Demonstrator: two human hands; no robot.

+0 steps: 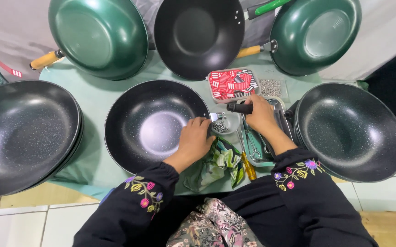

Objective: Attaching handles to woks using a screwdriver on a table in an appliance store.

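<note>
A black speckled pan [150, 126] lies in front of me on a pale green cloth [95, 98]. My left hand [195, 139] rests on the pan's right rim, fingers near its metal handle bracket [217, 116]. My right hand [258, 113] grips a black pan handle [239, 108] and holds it against that bracket. Just below the bracket sits a small clear dish of screws [220, 126]. A screwdriver with a yellow handle [248, 165] lies beside my right wrist.
A metal tray [284, 120] with tools sits under my right hand. Behind it are a box of red and white tags [232, 84] and a bag of small parts [271, 87]. Stacked black pans [21, 132], another black pan [351, 130] and green pans [98, 36] surround me. A crumpled green cloth [216, 165] lies nearby.
</note>
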